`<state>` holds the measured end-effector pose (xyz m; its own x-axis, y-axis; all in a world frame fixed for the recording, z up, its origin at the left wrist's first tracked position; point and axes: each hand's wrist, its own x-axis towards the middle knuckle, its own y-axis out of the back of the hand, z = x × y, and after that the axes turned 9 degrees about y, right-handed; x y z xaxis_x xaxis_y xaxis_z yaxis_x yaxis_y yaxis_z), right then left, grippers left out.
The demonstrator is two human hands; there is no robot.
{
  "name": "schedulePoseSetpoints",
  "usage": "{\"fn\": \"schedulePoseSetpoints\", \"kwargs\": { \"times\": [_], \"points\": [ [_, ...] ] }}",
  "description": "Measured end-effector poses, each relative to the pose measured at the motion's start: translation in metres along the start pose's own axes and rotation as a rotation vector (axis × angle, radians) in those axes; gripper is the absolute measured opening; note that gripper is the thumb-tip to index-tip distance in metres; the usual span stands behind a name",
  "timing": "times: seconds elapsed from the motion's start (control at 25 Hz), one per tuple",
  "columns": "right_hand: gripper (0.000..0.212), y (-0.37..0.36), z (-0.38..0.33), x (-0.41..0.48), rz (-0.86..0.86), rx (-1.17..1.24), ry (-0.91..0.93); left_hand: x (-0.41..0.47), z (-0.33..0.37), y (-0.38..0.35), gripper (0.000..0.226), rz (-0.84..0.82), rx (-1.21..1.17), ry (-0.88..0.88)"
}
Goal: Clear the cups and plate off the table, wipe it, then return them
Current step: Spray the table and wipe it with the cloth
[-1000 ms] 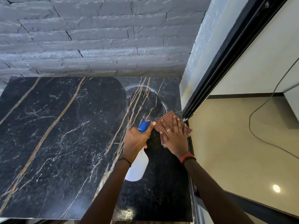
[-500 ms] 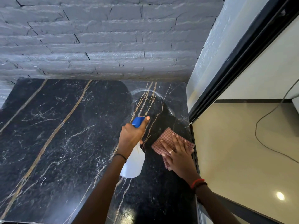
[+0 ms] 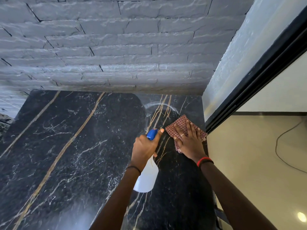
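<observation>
Nearest the camera, a white spray bottle (image 3: pixel 147 178) is held above the dark marble counter (image 3: pixel 66 146). Its body hangs down towards the near edge. The left grip (image 3: pixel 144 146) is clamped round the bottle's neck, and one finger is laid along the blue trigger head (image 3: pixel 152 134). Just beyond and to the right, the right grip (image 3: pixel 191 143) is pressed flat, fingers spread and straight, on a red checked cloth (image 3: pixel 179 122). The cloth lies at the counter's right edge, close to the far right corner. A faint ring mark (image 3: pixel 159 105) is seen on the stone just beyond the cloth, and the grey brick wall (image 3: pixel 116 47) rises behind it.

No cups or plate are seen, so the clearing step is judged done and the wiping to be in hand.

Several slips could be made from here. The cloth's right corner appears to reach the edge, so it could be pushed over onto the pale floor (image 3: pixel 249 171) by an outward stroke. The nozzle is aimed close to the right grip, so that grip or the wall could be wetted by a squeeze. The wide left part of the counter could be left unwiped if strokes are kept to this corner.
</observation>
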<state>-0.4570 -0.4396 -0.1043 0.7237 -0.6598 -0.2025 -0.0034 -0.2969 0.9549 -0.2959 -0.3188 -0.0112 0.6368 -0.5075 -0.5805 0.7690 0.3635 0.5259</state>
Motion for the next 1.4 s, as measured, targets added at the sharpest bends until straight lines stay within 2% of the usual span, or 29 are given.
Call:
{"fn": "schedulePoseSetpoints", "kwargs": {
  "times": [0.2, 0.28, 0.36, 0.44, 0.52, 0.6, 0.76, 0.88, 1.16, 1.4],
  "points": [
    [0.055, -0.002, -0.008, 0.001, -0.005, 0.017, -0.014, 0.029, 0.016, 0.021, 0.062, 0.098, -0.027, -0.105],
    [0.056, -0.001, -0.008, 0.002, -0.011, 0.001, -0.013, 0.041, 0.023, 0.029, 0.072, 0.232, 0.066, -0.148],
    [0.055, -0.001, -0.009, 0.004, -0.007, -0.001, -0.013, 0.050, 0.030, 0.036, 0.069, 0.370, 0.155, -0.192],
    [0.054, 0.000, -0.010, 0.005, -0.011, -0.006, -0.019, 0.060, 0.034, 0.040, 0.064, 0.315, 0.030, -0.188],
    [0.058, 0.001, -0.010, 0.006, -0.005, -0.010, -0.024, 0.069, 0.036, 0.041, 0.059, 0.151, -0.109, -0.164],
    [0.064, 0.001, -0.010, 0.006, 0.013, -0.001, -0.021, 0.074, 0.035, 0.041, 0.054, 0.076, -0.132, -0.160],
    [0.071, 0.000, -0.011, 0.006, 0.014, -0.006, -0.024, 0.078, 0.037, 0.039, 0.052, 0.114, -0.086, -0.133],
    [0.066, 0.000, -0.013, 0.007, 0.008, 0.014, -0.051, 0.079, 0.034, 0.038, 0.057, 0.104, -0.076, -0.084],
    [0.063, 0.004, -0.011, 0.008, -0.020, -0.017, -0.025, 0.082, 0.033, 0.042, 0.050, 0.117, -0.111, -0.105],
    [0.057, 0.011, -0.016, 0.065, -0.003, -0.031, 0.000, 0.094, 0.025, 0.063, 0.049, 0.100, -0.163, -0.091]
  ]
}}
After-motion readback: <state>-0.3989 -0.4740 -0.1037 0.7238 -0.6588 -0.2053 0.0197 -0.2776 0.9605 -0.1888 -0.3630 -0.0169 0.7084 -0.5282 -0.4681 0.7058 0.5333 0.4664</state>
